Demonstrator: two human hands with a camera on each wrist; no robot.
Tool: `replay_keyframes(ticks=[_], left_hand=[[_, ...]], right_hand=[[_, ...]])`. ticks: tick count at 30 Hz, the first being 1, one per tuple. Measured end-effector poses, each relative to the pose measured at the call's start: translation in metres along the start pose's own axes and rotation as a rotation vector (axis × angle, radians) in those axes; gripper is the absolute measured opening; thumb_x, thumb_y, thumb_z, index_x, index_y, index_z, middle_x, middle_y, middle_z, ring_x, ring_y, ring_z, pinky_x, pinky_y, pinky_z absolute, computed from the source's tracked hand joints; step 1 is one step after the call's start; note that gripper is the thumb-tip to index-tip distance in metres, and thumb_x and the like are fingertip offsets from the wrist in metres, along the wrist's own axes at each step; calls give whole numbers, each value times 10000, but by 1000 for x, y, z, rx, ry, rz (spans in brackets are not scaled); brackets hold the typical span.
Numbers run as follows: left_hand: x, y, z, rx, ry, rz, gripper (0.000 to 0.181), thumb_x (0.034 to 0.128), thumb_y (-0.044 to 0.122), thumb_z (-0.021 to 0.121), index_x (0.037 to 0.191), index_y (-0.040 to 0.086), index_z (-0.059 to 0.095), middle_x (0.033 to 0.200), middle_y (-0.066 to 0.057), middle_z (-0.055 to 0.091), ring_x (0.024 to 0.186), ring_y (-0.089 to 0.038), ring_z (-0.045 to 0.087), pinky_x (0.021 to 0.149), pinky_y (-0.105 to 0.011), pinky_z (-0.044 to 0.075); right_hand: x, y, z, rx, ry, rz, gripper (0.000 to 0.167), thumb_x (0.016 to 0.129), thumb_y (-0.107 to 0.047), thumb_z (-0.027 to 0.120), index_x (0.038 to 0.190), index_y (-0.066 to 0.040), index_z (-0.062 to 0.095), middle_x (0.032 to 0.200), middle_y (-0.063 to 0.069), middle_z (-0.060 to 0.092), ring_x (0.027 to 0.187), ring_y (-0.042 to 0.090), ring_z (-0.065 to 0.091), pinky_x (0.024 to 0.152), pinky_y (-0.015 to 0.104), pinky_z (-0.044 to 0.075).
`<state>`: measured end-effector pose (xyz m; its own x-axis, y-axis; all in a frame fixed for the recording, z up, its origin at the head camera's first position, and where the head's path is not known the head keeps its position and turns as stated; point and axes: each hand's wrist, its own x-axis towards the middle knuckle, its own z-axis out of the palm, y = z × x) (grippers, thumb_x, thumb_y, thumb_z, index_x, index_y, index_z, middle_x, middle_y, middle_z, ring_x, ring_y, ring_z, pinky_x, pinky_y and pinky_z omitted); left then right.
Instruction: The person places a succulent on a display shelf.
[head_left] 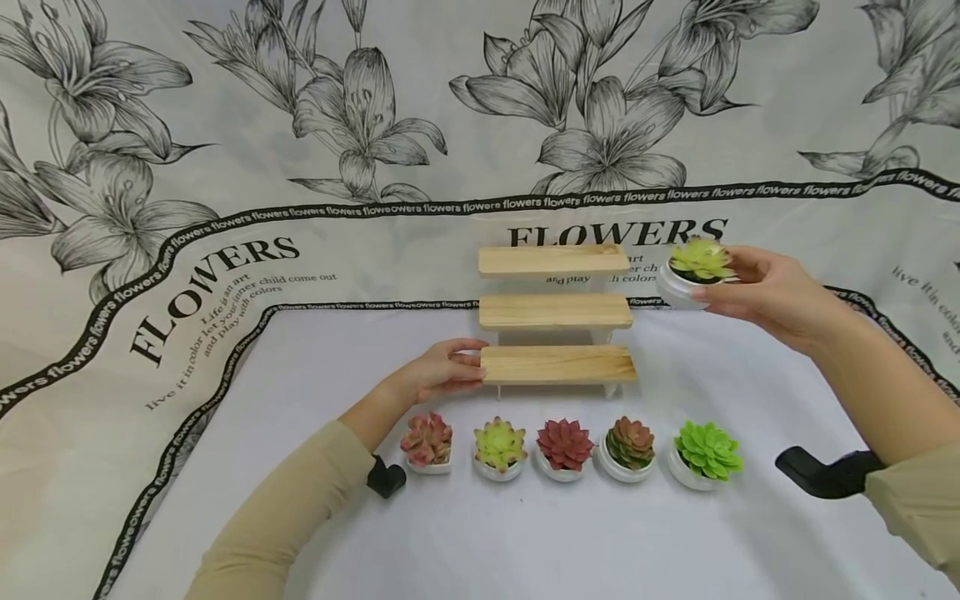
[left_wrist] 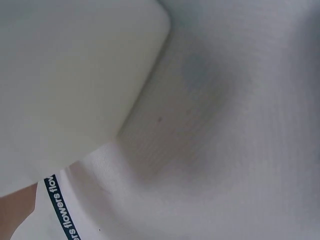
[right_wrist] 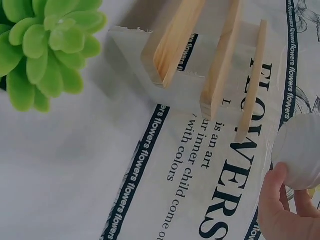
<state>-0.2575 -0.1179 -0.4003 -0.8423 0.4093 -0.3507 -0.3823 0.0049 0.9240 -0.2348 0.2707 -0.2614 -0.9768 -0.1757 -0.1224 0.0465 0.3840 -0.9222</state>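
Observation:
A three-tier display stand point(head_left: 557, 364) with pale wooden boards on clear supports stands on the white-covered table. My left hand point(head_left: 435, 372) holds the left end of its lowest board. To the right of the top tiers, my right hand point(head_left: 780, 296) grips a yellow-green potted succulent point(head_left: 701, 258) by its white pot, raised off the table. In the right wrist view the white pot point(right_wrist: 299, 150) sits in my fingers, beyond the board ends point(right_wrist: 165, 65). A pale blurred surface fills much of the left wrist view, where my left hand's hold is hidden.
In front of the stand is a row of potted succulents: pink-red point(head_left: 427, 442), yellow-green point(head_left: 500, 446), dark red point(head_left: 564, 446), reddish-green point(head_left: 628, 446) and bright green point(head_left: 707, 454). A flower-printed cloth point(head_left: 405, 250) hangs behind. Black wrist mounts point(head_left: 825, 472) show near the sleeves.

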Motion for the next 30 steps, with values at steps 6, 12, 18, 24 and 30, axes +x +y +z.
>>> replay_keyframes(ticks=[6, 12, 18, 24, 30], left_hand=[[1, 4, 3, -11, -8, 6, 549, 876, -98, 560, 1387, 8, 391, 1047, -108, 566, 824, -141, 617, 771, -255, 551], [0, 6, 2, 0, -5, 23, 545, 881, -99, 550, 1389, 6, 383, 1032, -95, 550, 838, -146, 601, 773, -249, 548], [-1, 5, 2, 1, -4, 29, 539, 879, -89, 558, 1382, -1, 386, 1034, -104, 542, 848, -154, 592, 807, -273, 542], [-1, 3, 5, 8, -10, 15, 542, 875, -90, 563, 1381, -2, 387, 1033, -104, 544, 865, -161, 588, 834, -294, 534], [-3, 2, 5, -1, -15, 20, 545, 882, -92, 551, 1390, -9, 370, 1059, -117, 544, 866, -160, 591, 828, -290, 536]], right_hand=[[12, -16, 12, -31, -10, 4, 896, 894, -237, 634, 1493, -41, -3, 1389, 139, 233, 922, -43, 531, 829, 176, 503], [24, -36, 24, 25, -32, -3, 883, 882, -201, 654, 1495, -37, 40, 1384, 132, 261, 929, -12, 549, 854, 200, 501], [35, -47, 40, 72, -32, -19, 868, 867, -167, 670, 1493, -32, 84, 1304, 90, 330, 1002, 73, 520, 867, 231, 505], [42, -57, 55, 12, -11, -23, 861, 844, -175, 696, 1492, -51, 144, 1270, 111, 351, 1064, 162, 480, 872, 241, 504], [47, -71, 70, 52, -24, -44, 825, 839, -117, 691, 1480, -30, 179, 1305, 165, 348, 1136, 250, 444, 948, 331, 465]])
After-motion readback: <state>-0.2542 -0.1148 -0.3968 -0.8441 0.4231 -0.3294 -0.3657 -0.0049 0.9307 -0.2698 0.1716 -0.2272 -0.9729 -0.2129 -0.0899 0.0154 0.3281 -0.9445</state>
